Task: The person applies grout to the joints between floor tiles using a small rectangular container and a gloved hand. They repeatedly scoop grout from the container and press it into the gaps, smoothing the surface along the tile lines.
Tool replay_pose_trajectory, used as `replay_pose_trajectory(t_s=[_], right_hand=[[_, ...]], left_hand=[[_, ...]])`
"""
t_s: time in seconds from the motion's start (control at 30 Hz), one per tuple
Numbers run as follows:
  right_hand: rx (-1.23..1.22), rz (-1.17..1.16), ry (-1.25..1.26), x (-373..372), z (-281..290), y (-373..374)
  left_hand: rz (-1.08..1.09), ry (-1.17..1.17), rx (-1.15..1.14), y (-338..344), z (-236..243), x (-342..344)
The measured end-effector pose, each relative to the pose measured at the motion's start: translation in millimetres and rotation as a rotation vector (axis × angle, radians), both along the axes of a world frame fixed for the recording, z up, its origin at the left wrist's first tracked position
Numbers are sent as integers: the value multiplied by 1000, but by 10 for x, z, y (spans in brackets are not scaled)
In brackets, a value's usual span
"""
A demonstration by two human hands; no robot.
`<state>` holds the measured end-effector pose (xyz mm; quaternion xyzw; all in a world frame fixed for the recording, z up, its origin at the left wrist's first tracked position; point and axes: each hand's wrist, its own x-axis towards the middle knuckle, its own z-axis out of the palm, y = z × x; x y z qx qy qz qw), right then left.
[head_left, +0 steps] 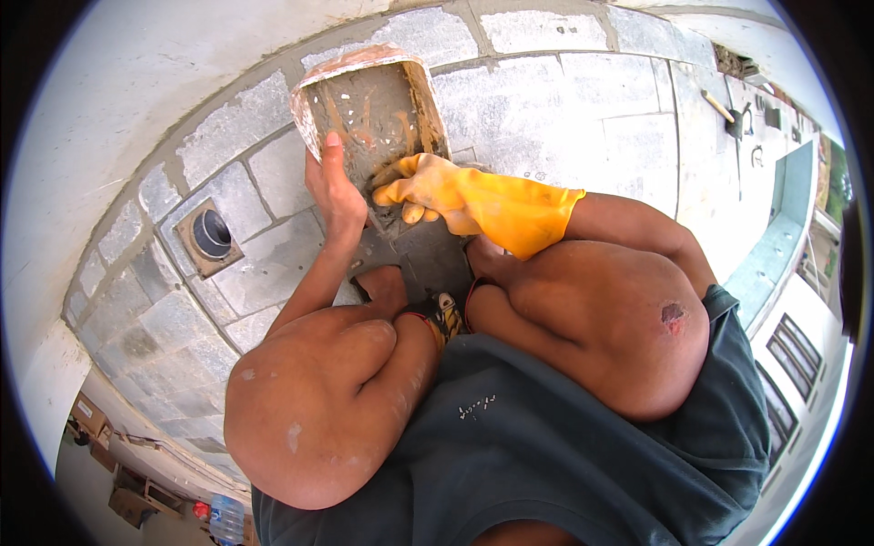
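A rectangular tub (pixel 360 56) with a whitish, mortar-smeared rim stands on the paving in front of me. Wet grey mortar (pixel 369 105) coats its inside, with orange-brown streaks and small white bits in it. My bare left hand (pixel 339 196) grips the tub's left near edge, its thumb up along the rim. At the tub's near right edge is my right hand (pixel 432 191), in a yellow rubber glove with mortar-soiled fingers. Those fingers are curled in next to the grey mortar. Whatever they may hold is hidden.
Grey stone paving (pixel 300 250) with mortar joints surrounds the tub. A round dark pipe opening (pixel 211 234) sits in a square cutout at the left. A pale wall (pixel 100 127) runs along the left. A wooden-handled mallet (pixel 724 111) lies far right. My bent knees are close below.
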<state>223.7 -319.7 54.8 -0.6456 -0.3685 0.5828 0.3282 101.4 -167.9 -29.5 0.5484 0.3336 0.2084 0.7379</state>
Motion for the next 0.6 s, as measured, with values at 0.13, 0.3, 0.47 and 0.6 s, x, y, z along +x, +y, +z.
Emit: replay_pose_trajectory(t_s=[0.13,0.3,0.47,0.6], right_hand=[[-25,-70,194,-108,-323,226],[-55,-168,485,-131,-490,205],[-63,-223,721,-99,-510,58],[-60,-238,813,-52,-508,-25]], left_hand=[[1,-2,-36,8,40,6],[0,-7,-8,12,48,12],[-14,-22,-23,17,95,7],[7,29,111,-23,182,71]])
